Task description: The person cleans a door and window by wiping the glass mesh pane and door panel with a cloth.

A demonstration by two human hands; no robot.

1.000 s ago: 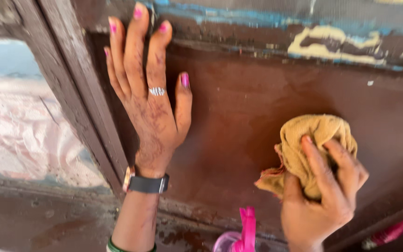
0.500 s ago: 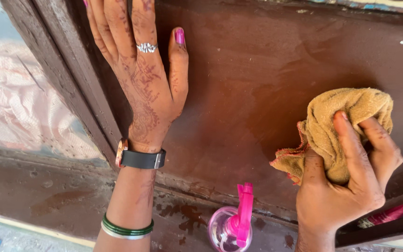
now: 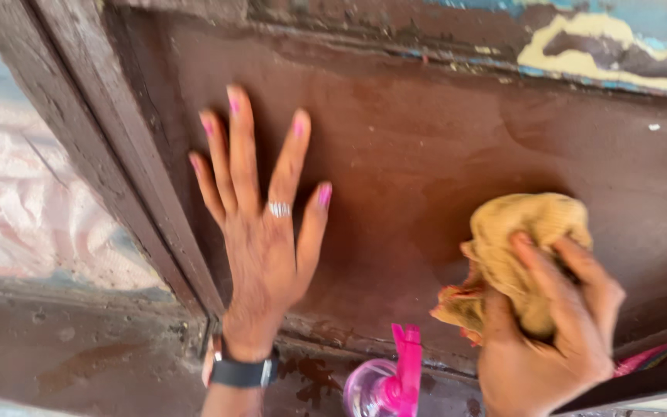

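The right hand (image 3: 550,340) sits in the lower right of the frame with its grip clamped on a bunched yellow-brown cloth (image 3: 523,247), thumb and fingers wrapped over the wad and pressing it against the dark brown wooden panel (image 3: 441,147). The cloth lies right of centre, touching the panel, with a frayed reddish edge hanging at its lower left. The picture is blurred, so how wet the wood is cannot be told.

To wipe well here, in my judgement the wad wants to be kept flat on the wood with even pressure from the palm, worked in overlapping strokes along the grain, and turned to a fresh face once it picks up grime. The lower ledge (image 3: 326,340), where dark stains show, probably needs a firmer pass, and the strokes should stay clear of the bottle below.

The left hand (image 3: 260,232) is left of centre, laid flat on the panel with all fingers spread wide apart, holding nothing; it looks like a brace. A ring sits on one finger and a dark watch (image 3: 242,371) circles the wrist at the bottom edge. The forearm rises from the bottom of the frame, fingertips pointing to the top.

A pink spray bottle (image 3: 386,382) stands at the bottom centre, between the two wrists and touching neither. The dark frame post (image 3: 110,154) slants down the left, and peeling blue and cream paint (image 3: 580,46) shows at the upper right
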